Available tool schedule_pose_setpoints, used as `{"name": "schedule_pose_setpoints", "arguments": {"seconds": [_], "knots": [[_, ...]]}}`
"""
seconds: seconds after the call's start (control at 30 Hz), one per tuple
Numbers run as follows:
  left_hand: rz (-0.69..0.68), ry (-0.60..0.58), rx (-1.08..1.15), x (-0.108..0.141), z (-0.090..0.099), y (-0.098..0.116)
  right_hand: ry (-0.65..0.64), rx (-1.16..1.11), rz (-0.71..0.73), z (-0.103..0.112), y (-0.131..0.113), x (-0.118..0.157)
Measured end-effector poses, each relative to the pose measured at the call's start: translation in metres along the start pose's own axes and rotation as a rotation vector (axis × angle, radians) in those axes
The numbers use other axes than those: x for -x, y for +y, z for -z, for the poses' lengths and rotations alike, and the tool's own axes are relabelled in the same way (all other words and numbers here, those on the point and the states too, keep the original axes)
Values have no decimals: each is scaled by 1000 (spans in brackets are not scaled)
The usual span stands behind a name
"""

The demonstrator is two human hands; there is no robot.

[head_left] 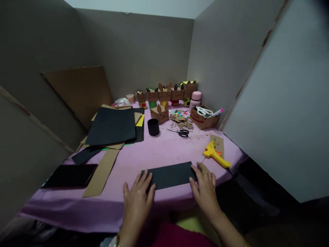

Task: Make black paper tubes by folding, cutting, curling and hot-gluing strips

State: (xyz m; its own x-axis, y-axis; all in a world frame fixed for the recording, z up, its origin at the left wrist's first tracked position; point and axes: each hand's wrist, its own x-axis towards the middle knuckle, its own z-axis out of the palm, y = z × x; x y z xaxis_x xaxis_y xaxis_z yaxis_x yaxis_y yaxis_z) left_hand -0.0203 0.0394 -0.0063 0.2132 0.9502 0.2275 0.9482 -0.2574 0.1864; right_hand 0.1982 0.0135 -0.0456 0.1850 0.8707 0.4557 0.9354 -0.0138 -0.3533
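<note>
A black rectangular strip of paper or card (pixel 171 175) lies flat along the table's front edge. My left hand (pixel 138 192) rests on its left end, the fingers spread and the fingertips touching the strip. At the other end, my right hand (pixel 205 185) touches the strip's right edge with fingertips and thumb apart. Just beyond my right hand lies a yellow glue gun (pixel 216 154), its nozzle over a piece of brown cardboard (pixel 220 140). A rolled black paper tube (pixel 153 127) stands farther back, near black-handled scissors (pixel 183 133).
Black sheets (pixel 113 125) and cardboard are stacked at left, beside a dark phone-like slab (pixel 69 175) and a cardboard strip (pixel 102 173). Several cardboard animal figures (pixel 164 94) stand at the back. A cardboard box (pixel 203 120) holds white scissors; a pink bottle (pixel 196 98) stands behind. Partition walls surround the table.
</note>
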Motion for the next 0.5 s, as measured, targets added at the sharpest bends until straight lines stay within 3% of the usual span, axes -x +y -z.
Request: {"name": "schedule_pose_setpoints", "arguments": {"seconds": [0.17, 0.27, 0.4, 0.5], "knots": [[141, 29, 29, 13, 1, -22, 7, -25, -2, -1, -1, 1], [152, 62, 68, 17, 0, -32, 14, -32, 1, 0, 0, 2], [95, 190, 118, 21, 1, -32, 15, -12, 14, 6, -3, 1], [-65, 266, 94, 18, 0, -11, -24, 2, 74, 13, -20, -4]]}}
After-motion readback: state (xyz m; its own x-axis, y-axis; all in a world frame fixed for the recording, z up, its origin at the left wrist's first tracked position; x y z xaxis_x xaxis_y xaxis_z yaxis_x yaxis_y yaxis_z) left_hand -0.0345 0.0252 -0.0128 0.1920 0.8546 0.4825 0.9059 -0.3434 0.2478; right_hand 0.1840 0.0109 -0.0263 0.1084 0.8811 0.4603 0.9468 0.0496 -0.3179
